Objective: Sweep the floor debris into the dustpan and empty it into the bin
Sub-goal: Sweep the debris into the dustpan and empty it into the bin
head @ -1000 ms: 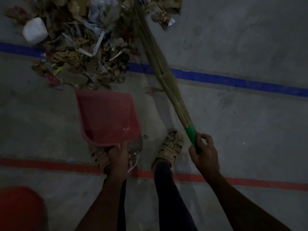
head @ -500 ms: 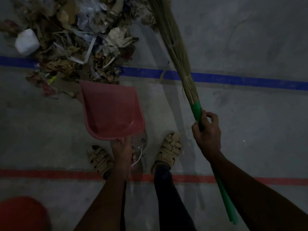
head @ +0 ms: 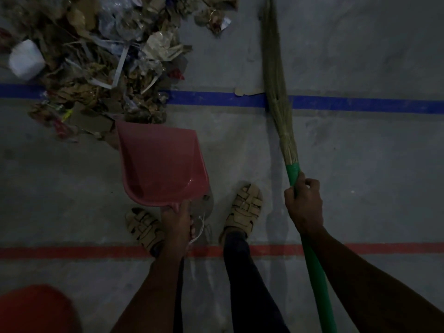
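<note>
The pink dustpan [head: 159, 162] sits on the grey floor [head: 360, 176], its open lip touching the near edge of the debris pile [head: 96, 63]. The left hand [head: 176, 221] grips its handle. The right hand [head: 304, 203] clenches the broom [head: 278, 92] by its green handle, bristles reaching up across the blue line [head: 360, 105], well right of the pile. Bare floor lies between dustpan and broom. Both sandalled feet stand just beyond the red line [head: 72, 251].
</note>
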